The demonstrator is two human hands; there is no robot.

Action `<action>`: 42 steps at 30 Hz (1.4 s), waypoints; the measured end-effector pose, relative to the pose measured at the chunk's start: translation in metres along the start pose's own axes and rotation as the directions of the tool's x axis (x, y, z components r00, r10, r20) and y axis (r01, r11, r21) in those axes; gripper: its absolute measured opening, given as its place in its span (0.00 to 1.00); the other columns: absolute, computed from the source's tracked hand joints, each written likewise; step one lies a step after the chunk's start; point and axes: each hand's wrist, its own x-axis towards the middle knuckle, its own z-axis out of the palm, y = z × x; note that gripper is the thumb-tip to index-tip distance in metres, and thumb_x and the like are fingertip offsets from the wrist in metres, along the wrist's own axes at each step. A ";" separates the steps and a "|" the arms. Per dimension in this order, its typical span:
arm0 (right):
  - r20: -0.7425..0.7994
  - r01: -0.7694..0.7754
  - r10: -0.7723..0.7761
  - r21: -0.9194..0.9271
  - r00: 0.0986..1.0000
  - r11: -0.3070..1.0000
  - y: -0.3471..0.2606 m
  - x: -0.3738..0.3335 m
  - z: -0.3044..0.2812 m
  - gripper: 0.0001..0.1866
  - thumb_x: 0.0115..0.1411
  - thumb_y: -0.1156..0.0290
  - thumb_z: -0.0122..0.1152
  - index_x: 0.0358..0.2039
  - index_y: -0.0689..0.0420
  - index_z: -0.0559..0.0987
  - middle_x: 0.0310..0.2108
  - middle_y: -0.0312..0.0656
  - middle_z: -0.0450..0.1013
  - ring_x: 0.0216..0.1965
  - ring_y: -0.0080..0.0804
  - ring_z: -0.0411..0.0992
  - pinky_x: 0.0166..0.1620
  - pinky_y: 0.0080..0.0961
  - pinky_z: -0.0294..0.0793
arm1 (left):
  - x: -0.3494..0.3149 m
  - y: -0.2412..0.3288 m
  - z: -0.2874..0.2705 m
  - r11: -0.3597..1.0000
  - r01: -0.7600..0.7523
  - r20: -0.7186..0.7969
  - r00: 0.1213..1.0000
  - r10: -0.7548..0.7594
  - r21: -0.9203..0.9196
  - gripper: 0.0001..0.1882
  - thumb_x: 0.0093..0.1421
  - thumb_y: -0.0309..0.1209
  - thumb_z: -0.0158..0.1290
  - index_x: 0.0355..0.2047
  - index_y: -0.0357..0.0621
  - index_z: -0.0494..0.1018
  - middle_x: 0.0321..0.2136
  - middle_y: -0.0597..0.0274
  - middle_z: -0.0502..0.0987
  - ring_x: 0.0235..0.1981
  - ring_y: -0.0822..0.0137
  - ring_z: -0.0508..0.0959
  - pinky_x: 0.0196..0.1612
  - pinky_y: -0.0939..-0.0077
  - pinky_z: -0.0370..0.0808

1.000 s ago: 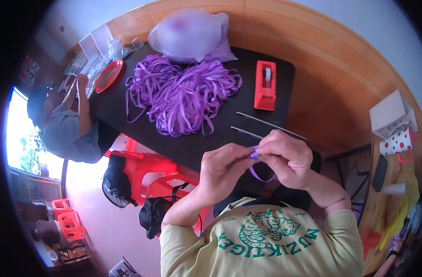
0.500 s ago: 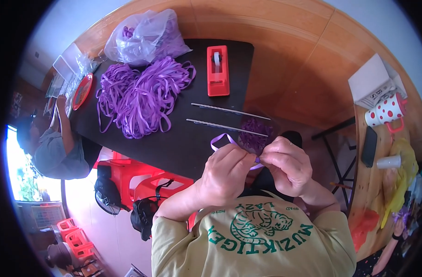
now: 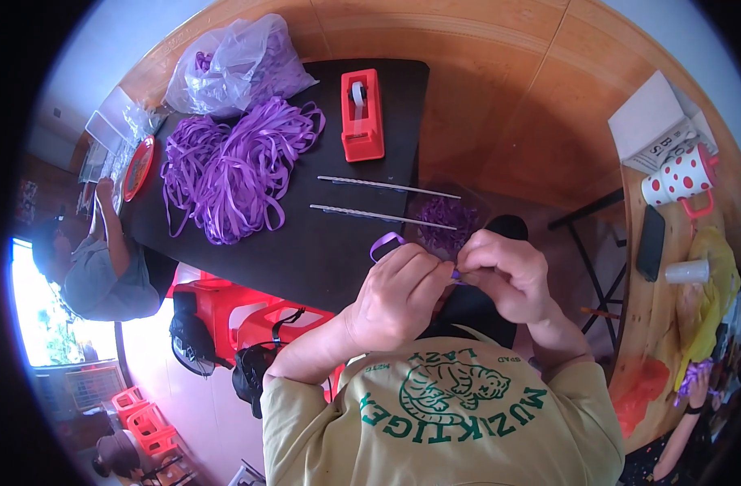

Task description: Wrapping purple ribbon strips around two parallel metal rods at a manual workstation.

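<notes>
Both hands meet in front of my chest, just off the dark table's near right corner. My left hand (image 3: 403, 292) is closed, pinching a narrow purple ribbon (image 3: 384, 240) whose loop stands up above its knuckles. Close beside it, my right hand (image 3: 506, 274) also pinches the ribbon, and a small purple bit shows between the fingertips. What shape the ribbon takes there is mostly hidden. Just beyond the hands, two thin metal rods (image 3: 387, 185) stick out past the table edge. Under their ends hangs a clear bag or container of small purple pieces (image 3: 447, 219).
A heap of purple ribbon (image 3: 233, 174) lies on the dark table (image 3: 249, 263), with a stuffed plastic bag (image 3: 241, 65) behind. A red tape dispenser (image 3: 362, 117) stands nearby. Red stools (image 3: 217, 296) are at left. A dotted cup (image 3: 678, 176) stands on the wooden table. Two other people sit nearby.
My hands stay together on the ribbon with small finger movements; the ribbon loop looks smaller. The whole view has shifted slightly. At lower right, another person's hand with purple ribbon has moved a little.
</notes>
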 end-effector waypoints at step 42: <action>0.445 -0.509 0.538 -0.194 0.716 0.839 0.115 0.064 -0.083 0.08 0.61 0.73 0.55 0.25 0.61 0.73 0.20 0.31 0.68 0.20 0.16 0.63 0.24 0.16 0.64 | -0.051 -0.029 0.126 -0.190 0.429 0.376 0.405 -0.833 -0.883 0.08 0.60 0.25 0.54 0.37 0.33 0.77 0.27 0.59 0.79 0.29 0.71 0.77 0.40 0.77 0.73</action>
